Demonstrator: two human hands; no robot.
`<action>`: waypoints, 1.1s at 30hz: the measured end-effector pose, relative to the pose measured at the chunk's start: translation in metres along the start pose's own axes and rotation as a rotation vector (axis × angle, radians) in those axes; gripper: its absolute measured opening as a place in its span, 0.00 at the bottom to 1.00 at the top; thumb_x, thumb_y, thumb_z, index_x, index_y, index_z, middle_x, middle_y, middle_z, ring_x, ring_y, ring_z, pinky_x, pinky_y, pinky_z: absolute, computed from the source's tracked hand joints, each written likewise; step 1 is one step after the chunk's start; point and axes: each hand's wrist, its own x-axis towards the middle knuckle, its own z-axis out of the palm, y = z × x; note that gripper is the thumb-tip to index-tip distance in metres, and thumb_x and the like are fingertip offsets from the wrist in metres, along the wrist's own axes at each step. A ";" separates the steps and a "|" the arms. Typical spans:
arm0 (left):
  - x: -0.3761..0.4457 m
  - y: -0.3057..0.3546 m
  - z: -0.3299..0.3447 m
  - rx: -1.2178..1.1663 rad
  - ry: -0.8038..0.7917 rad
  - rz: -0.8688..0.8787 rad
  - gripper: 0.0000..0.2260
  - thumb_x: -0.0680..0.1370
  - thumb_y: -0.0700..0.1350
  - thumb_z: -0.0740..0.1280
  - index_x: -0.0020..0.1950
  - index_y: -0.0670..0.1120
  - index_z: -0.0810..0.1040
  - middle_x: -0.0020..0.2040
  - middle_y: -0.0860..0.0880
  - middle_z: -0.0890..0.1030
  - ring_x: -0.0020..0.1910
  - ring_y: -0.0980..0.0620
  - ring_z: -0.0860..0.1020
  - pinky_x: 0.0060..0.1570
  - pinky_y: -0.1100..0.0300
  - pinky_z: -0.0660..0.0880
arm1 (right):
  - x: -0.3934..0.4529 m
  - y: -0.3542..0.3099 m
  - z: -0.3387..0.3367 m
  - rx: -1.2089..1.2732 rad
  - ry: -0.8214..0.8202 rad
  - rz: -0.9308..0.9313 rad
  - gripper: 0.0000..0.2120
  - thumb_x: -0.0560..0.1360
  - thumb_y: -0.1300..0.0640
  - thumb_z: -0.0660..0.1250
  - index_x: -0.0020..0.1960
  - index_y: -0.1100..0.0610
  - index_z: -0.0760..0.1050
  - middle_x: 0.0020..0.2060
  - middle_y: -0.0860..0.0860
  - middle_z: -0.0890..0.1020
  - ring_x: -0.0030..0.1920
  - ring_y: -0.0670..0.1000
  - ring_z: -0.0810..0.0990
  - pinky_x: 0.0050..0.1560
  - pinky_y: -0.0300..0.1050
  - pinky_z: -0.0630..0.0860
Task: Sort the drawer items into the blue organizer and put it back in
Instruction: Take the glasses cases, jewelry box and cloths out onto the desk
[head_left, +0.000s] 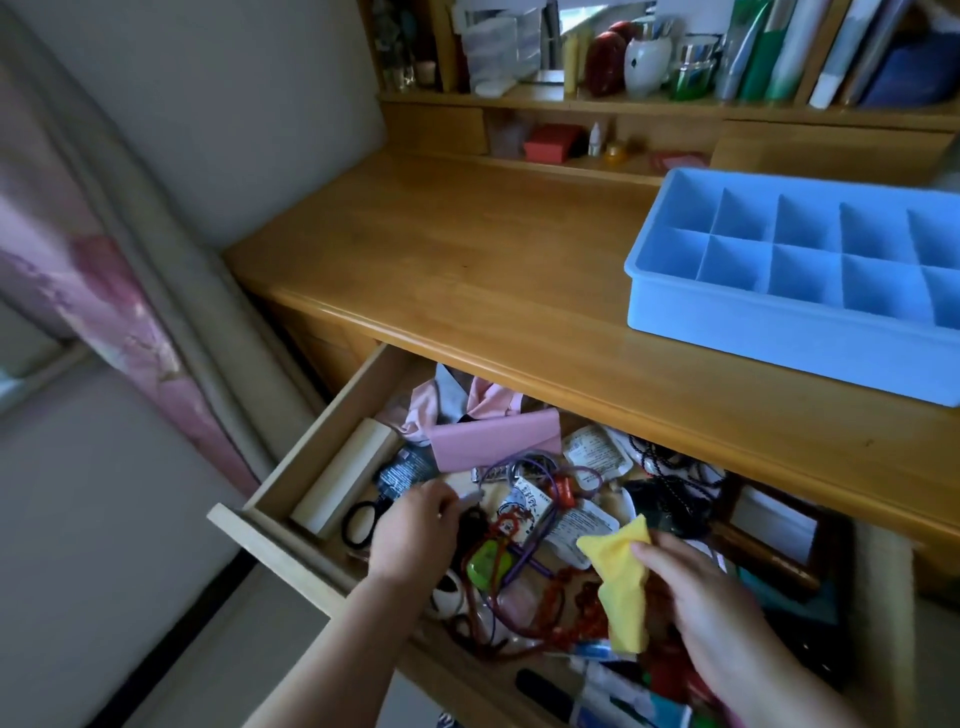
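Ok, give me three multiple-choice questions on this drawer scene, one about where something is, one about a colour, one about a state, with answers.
1. Where is the blue organizer?
A. On the desk top
B. Inside the drawer
C. On the upper shelf

2. What colour is the cloth held by the right hand?
A. Red
B. Yellow
C. Green

3. What state are the organizer's compartments in?
A. Packed with items
B. Covered by a lid
C. Empty, as far as visible

Answers:
1 A, it sits on the desk top, above the open drawer.
2 B, the pinched cloth is bright yellow.
3 C, only bare blue walls and floors show in each visible cell.
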 end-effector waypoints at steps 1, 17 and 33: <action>-0.005 0.007 -0.002 -0.125 -0.007 0.093 0.08 0.77 0.50 0.65 0.42 0.48 0.79 0.40 0.53 0.79 0.40 0.53 0.77 0.38 0.57 0.73 | 0.001 -0.005 0.007 0.160 -0.053 0.044 0.22 0.78 0.68 0.57 0.66 0.48 0.72 0.67 0.42 0.69 0.60 0.39 0.73 0.62 0.27 0.64; 0.117 -0.044 -0.010 -0.173 0.096 -0.104 0.14 0.75 0.39 0.65 0.60 0.47 0.76 0.57 0.46 0.76 0.51 0.45 0.77 0.47 0.58 0.72 | 0.027 -0.010 0.042 -0.174 -0.161 -0.113 0.06 0.75 0.57 0.68 0.43 0.47 0.75 0.39 0.45 0.80 0.41 0.40 0.78 0.41 0.34 0.70; 0.004 0.023 -0.014 -0.536 -0.193 0.412 0.10 0.78 0.50 0.65 0.43 0.47 0.82 0.39 0.52 0.81 0.38 0.58 0.78 0.40 0.59 0.75 | 0.027 -0.034 0.073 -0.087 -0.229 -0.061 0.06 0.71 0.53 0.71 0.48 0.51 0.80 0.44 0.46 0.85 0.51 0.51 0.82 0.54 0.46 0.75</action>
